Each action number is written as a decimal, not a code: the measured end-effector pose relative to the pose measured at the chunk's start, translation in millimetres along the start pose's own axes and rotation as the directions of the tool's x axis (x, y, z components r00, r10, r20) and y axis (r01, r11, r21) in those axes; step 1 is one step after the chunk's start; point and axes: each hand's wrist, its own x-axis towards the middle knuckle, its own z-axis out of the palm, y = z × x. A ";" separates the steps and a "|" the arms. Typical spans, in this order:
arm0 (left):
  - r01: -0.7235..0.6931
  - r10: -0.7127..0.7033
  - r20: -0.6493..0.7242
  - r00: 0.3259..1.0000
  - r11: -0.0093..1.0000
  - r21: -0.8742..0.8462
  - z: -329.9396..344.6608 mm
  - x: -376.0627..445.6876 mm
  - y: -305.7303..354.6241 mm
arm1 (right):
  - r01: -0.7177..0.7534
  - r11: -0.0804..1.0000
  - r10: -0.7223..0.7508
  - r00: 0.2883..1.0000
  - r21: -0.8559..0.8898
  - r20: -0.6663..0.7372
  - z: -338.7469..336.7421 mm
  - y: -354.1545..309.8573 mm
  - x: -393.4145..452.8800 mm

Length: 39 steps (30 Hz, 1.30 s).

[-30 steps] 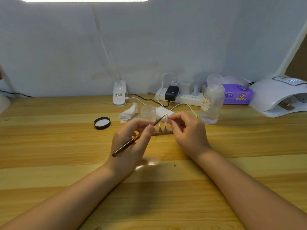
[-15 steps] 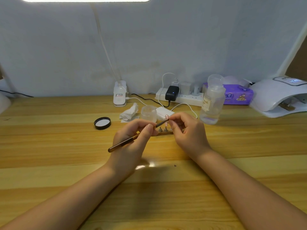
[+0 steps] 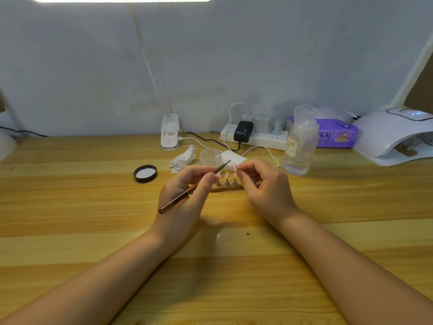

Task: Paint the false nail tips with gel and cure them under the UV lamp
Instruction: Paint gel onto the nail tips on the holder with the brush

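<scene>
Spanning the view — wooden table [image 3: 70,231] against white wall [image 3: 257,55].

— What is seen of the table [image 3: 70,202]?
— Pale wood, grained, with a slight sheen.
— And the rest?
— Glossy pink tips [image 3: 226,176] on metal cones; a clear plastic bottle [image 3: 300,146]; a smooth white plastic lamp [image 3: 384,137]; crumpled tissue [image 3: 184,158].
</scene>
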 end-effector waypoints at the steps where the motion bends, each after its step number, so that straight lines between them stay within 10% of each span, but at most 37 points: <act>1: -0.005 0.005 0.018 1.000 1.000 0.000 -0.2 -0.4 0.2 | 0.006 1.000 -0.006 1.000 -0.004 -0.002 0.0 -0.1 -0.1; 39: -0.148 0.131 0.085 0.988 0.957 0.251 -2.1 -3.8 -1.1 | 0.073 0.989 -0.079 0.996 -0.129 -0.044 -2.2 2.5 2.1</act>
